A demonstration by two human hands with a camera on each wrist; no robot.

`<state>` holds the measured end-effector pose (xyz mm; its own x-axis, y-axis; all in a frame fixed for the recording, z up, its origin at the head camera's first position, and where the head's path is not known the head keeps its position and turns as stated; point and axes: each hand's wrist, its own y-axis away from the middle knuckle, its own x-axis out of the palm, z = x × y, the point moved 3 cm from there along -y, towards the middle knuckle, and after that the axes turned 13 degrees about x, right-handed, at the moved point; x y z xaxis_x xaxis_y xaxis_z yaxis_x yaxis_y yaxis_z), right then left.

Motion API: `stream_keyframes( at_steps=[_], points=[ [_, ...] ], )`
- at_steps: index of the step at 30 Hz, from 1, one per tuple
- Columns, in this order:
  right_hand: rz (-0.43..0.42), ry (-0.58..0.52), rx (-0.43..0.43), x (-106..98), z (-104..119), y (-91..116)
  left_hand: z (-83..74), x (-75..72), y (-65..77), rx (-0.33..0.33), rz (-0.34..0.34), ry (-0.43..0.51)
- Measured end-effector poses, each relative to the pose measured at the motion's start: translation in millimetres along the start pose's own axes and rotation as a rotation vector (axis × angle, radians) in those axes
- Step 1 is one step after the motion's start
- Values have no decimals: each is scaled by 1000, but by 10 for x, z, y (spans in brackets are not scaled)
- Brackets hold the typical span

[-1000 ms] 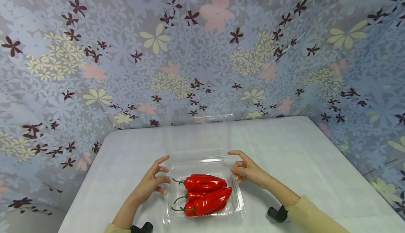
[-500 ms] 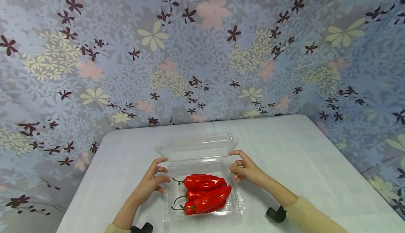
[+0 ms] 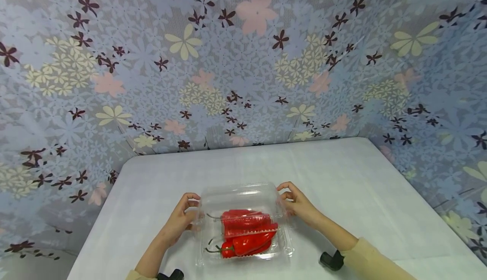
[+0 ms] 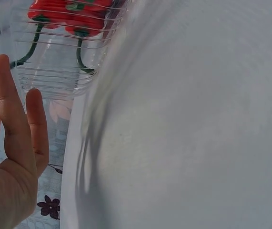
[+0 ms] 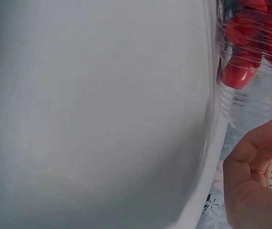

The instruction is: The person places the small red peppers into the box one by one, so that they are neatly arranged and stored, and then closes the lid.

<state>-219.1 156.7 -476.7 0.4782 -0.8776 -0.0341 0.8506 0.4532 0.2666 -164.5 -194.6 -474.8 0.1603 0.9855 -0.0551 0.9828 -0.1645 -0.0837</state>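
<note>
A clear plastic clamshell box (image 3: 286, 250) lies on the table with several glossy red peppers (image 3: 253, 244) inside, green stems pointing left. Its transparent lid (image 3: 243, 192) is tipped forward over the box and overlaps the rear peppers in the head view. My left hand (image 3: 178, 223) is at the box's left side, fingertips right at its rear edge. On the opposite side, my right hand (image 3: 302, 208) has bent fingers against the rear right corner. Extended fingers of the left hand (image 4: 14, 143) show beside the box's ribbed wall (image 4: 55, 78) in the left wrist view.
A white-covered table (image 3: 361, 187) extends around the box. Behind it and at both sides hangs a flower-patterned cloth (image 3: 243, 81). Black wrist-worn devices (image 3: 332, 260) sit below each hand, near the pale yellow sleeves (image 3: 374, 261).
The lid has swung forward from behind the box, down over the peppers. Both hands stay beside the box, their fingers shifted slightly along the rear corners.
</note>
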Motion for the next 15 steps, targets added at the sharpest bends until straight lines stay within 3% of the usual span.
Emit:
stream_keyframes(
  at_steps=[8,15],
  points=[
    [1,22,9,24,12,18,35,-20,26,4,21,-4],
    [39,51,-18,0,-12,132,-36,-66,129,-51,78,-18]
  ],
)
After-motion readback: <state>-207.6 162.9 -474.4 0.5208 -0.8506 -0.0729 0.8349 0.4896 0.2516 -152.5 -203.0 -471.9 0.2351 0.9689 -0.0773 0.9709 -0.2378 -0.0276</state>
